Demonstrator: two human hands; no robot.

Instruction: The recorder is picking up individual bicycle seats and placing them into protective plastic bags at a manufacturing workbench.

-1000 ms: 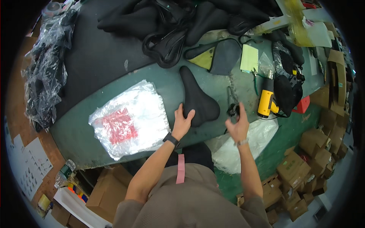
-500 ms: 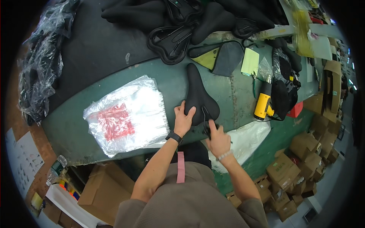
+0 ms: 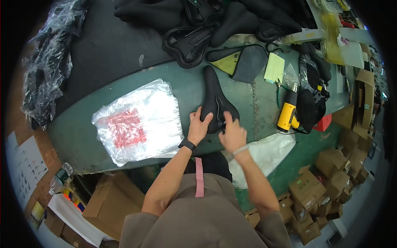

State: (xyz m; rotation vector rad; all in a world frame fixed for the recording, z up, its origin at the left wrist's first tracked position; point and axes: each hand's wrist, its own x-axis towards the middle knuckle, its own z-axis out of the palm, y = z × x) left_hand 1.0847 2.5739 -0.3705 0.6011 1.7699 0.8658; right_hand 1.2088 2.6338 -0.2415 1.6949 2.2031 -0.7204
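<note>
A black bicycle saddle lies on the green table, its narrow nose pointing away from me. My left hand rests on the saddle's near left edge, thumb and forefinger spread against it. In my right hand is a slim dark tool, gripped at the saddle's near right side. The tool's tip reaches over the saddle's middle groove. Motion blur and my fingers hide most of its handle, so its exact kind is unclear.
Left of the saddle lies a stack of clear plastic bags. More black saddles crowd the far side. A yellow heat gun, green-handled pliers and a yellow-green paper sit to the right. Cardboard boxes fill the floor beyond.
My right hand has moved slightly forward with the tool, whose tip now lies farther up the saddle's groove. The left hand keeps its place on the saddle.
</note>
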